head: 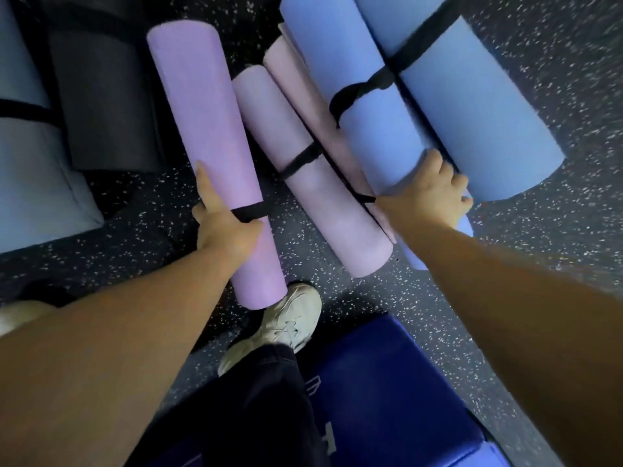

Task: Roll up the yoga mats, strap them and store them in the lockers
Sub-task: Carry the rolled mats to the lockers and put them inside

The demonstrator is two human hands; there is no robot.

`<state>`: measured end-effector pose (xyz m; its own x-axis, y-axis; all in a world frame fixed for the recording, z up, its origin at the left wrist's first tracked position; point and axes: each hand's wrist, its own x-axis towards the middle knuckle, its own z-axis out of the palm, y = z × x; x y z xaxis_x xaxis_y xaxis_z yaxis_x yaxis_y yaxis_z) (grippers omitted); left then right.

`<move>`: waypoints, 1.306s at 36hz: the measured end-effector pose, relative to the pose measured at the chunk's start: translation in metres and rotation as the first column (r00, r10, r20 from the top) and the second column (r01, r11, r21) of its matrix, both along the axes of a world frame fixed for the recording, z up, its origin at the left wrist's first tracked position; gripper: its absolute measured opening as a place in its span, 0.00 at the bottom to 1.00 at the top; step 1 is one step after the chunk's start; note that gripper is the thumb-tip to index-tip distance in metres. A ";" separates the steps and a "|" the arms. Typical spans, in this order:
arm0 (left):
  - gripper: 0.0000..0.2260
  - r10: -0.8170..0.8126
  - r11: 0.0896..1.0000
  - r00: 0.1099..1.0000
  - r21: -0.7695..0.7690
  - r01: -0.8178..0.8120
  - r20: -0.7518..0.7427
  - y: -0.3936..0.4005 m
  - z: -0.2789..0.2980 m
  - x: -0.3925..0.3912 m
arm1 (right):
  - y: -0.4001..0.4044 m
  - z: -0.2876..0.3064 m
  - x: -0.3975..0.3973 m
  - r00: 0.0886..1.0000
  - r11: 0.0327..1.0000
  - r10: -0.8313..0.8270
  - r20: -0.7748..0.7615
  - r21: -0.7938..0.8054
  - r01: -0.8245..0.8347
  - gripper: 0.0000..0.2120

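Two hands on rolled, strapped yoga mats above a speckled rubber floor.

The left hand [225, 227] grips a lilac rolled mat [205, 136] at its black strap [249, 212], forefinger stretched along the foam; the right hand [435, 193] curls round the near end of a blue rolled mat [364, 126] knotted with a black strap [362, 87]. Pale pink rolls [323, 203] lie between, a second blue roll [472, 112] beside. Dark speckled flooring [573, 45], grey and charcoal mats [101, 106] left, a cream sneaker [290, 321], a glossy navy pad [387, 399] below.
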<state>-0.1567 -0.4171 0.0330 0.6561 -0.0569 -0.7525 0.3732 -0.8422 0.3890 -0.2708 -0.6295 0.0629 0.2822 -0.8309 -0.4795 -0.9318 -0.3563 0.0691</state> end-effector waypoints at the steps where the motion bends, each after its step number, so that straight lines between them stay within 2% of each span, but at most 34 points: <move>1: 0.49 -0.006 1.000 1.000 -0.007 0.006 -0.014 0.002 0.008 0.002 | 0.007 0.007 0.001 1.000 0.999 -0.027 0.000 0.020 0.027 0.38; 4: 0.49 -0.061 0.998 0.998 -0.033 0.061 -0.024 0.010 0.035 0.010 | 0.031 0.031 0.004 0.994 0.990 -0.105 -0.012 0.093 0.106 0.34; 7: 0.49 -0.109 0.992 0.994 -0.059 0.109 0.003 0.020 0.064 0.026 | 0.058 0.060 0.010 0.987 0.978 -0.158 -0.018 0.132 0.159 0.37; 9: 0.49 -0.110 0.990 0.994 -0.093 0.111 0.018 0.025 0.088 0.038 | 0.075 0.084 0.019 0.986 0.972 -0.165 0.009 0.168 0.161 0.40; 15: 0.51 -0.076 0.973 0.992 -0.209 0.096 0.102 0.055 0.175 0.085 | 0.118 0.175 0.055 0.974 0.971 -0.155 0.163 0.206 0.120 0.40; 21: 0.49 -0.068 0.956 0.977 -0.266 0.122 0.204 0.106 0.296 0.158 | 0.153 0.290 0.111 0.951 0.979 -0.101 0.291 0.200 0.043 0.39; 30: 0.50 -0.091 0.911 0.926 -0.345 0.226 0.367 0.227 0.475 0.273 | 0.245 0.460 0.199 0.853 0.993 -0.037 0.521 0.116 -0.028 0.38; 37: 0.51 0.004 0.884 0.872 -0.409 0.225 0.489 0.319 0.595 0.351 | 0.304 0.569 0.289 0.792 0.984 0.164 0.588 -0.046 -0.169 0.39; 43: 0.51 0.142 0.826 0.829 -0.527 0.202 0.540 0.387 0.681 0.394 | 0.364 0.651 0.355 0.692 0.960 0.253 0.676 -0.089 -0.265 0.36; 47: 0.50 0.250 0.774 0.802 -0.610 0.170 0.542 0.416 0.728 0.407 | 0.397 0.694 0.387 0.641 0.939 0.297 0.707 -0.095 -0.330 0.41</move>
